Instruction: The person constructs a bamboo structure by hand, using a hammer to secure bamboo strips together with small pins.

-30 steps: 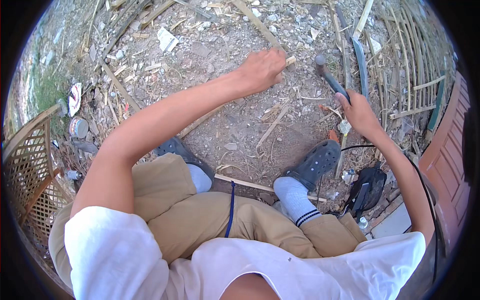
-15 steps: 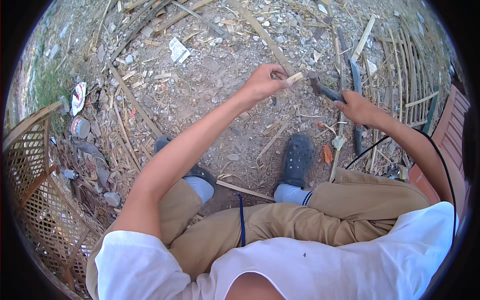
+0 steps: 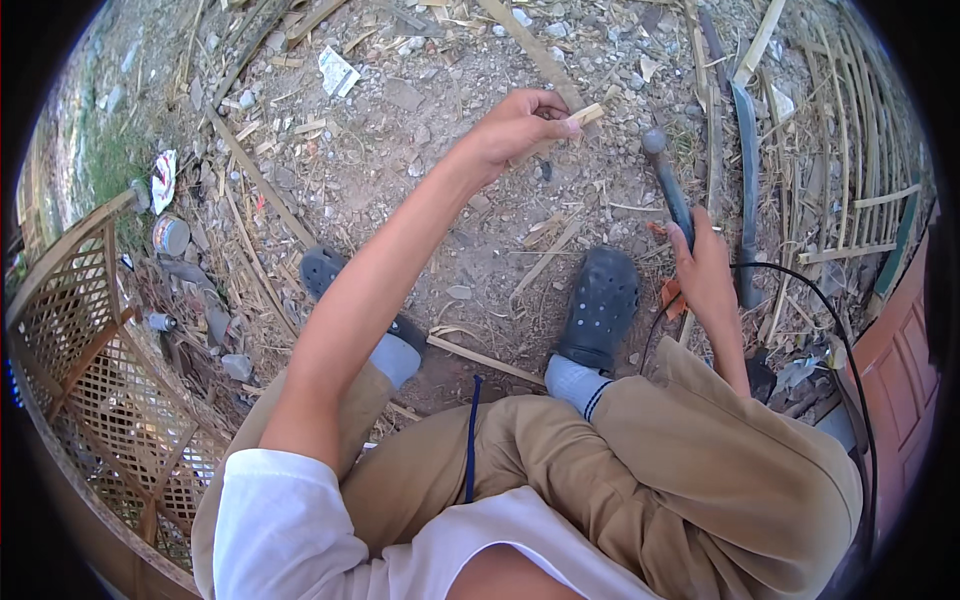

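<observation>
My left hand (image 3: pixel 515 130) reaches out over the ground, pinching a short pale piece of wood (image 3: pixel 587 116) between thumb and fingers. A long wooden slat (image 3: pixel 535 50) runs from the far edge down to that hand; whether they touch I cannot tell. To the right, my right hand (image 3: pixel 706 268) is wrapped round the blue-green handle of a hammer (image 3: pixel 677 198). Its rounded metal head (image 3: pixel 654 140) points away from me, apart from the wood piece. Below, a dark perforated clog (image 3: pixel 597 305) is on my right foot.
A wooden lattice panel (image 3: pixel 85 370) stands at the left, near a can (image 3: pixel 171 235). Thin slats (image 3: pixel 845 150) and a long blue-grey strip (image 3: pixel 747 165) lie at the right. A black cable (image 3: pixel 850 340) curves beside a reddish-brown plastic piece (image 3: pixel 900 385). Wood scraps and stones litter the ground.
My right hand has drawn nearer to me with the hammer, whose head now points away instead of toward the left hand. The left hand still pinches the wood piece.
</observation>
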`<control>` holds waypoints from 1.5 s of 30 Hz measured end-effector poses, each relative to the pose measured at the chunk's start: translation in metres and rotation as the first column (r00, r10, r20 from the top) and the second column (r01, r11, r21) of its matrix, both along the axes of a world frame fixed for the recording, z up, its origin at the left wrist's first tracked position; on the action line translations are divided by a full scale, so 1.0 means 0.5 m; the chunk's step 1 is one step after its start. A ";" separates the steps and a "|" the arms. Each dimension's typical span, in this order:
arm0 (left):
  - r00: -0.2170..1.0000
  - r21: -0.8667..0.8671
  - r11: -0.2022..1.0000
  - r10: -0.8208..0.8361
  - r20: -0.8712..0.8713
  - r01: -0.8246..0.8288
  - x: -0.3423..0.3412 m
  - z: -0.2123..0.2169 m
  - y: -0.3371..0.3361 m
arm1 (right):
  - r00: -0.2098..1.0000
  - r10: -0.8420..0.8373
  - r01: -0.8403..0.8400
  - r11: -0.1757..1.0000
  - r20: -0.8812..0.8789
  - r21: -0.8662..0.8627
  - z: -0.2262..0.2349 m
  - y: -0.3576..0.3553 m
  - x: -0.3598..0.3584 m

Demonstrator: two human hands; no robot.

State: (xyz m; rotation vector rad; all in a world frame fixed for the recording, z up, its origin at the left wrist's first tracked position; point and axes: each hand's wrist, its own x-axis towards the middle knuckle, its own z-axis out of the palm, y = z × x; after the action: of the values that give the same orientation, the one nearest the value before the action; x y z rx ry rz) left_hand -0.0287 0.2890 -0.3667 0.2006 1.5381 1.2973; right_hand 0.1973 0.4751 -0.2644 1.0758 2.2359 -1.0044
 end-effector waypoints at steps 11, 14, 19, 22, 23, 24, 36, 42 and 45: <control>0.217 0.066 0.979 0.022 -0.976 0.194 0.048 0.003 0.022 | 0.982 -0.096 0.098 0.995 -0.161 0.008 -0.067 -0.019 0.049; 0.223 0.085 0.946 0.014 -0.975 0.312 0.037 -0.022 0.032 | 0.971 -0.077 0.087 0.996 -0.226 0.034 -0.077 -0.018 0.052; 0.317 0.135 0.962 0.055 -0.947 0.237 0.048 -0.036 0.028 | 0.965 -0.121 0.095 0.988 -0.233 -0.119 -0.131 -0.008 0.073; 0.173 0.021 0.991 -0.003 -0.985 0.136 0.067 -0.014 0.009 | 0.960 -0.076 0.046 0.992 -0.270 -0.117 -0.127 -0.016 0.057; 0.174 0.015 0.991 -0.008 -0.985 0.129 0.068 -0.016 -0.004 | 0.958 -0.034 0.026 0.999 -0.283 -0.030 -0.114 -0.019 0.043; 0.154 -0.043 0.997 -0.051 -0.987 0.056 0.072 -0.025 -0.020 | 0.959 -0.029 0.020 0.999 -0.282 -0.036 -0.106 -0.013 0.036; 0.468 0.014 0.983 0.100 -0.878 -0.183 0.072 -0.066 -0.060 | 0.558 0.825 -0.768 0.554 -0.088 0.323 -0.066 0.030 -0.027; 0.471 0.014 0.990 0.079 -0.878 -0.141 0.063 -0.072 -0.067 | 0.480 0.876 -0.817 0.469 -0.054 0.335 -0.074 0.099 -0.099; 0.455 0.010 0.992 0.065 -0.888 -0.124 0.062 -0.080 -0.066 | 0.614 0.788 -0.716 0.576 -0.036 0.394 -0.057 0.121 -0.103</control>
State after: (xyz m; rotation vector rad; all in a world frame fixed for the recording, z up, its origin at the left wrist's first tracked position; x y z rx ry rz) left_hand 0.0023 0.2560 -0.4066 0.9010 2.5119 1.2818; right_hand 0.1460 0.5358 -0.2929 -0.0007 2.7035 -0.3445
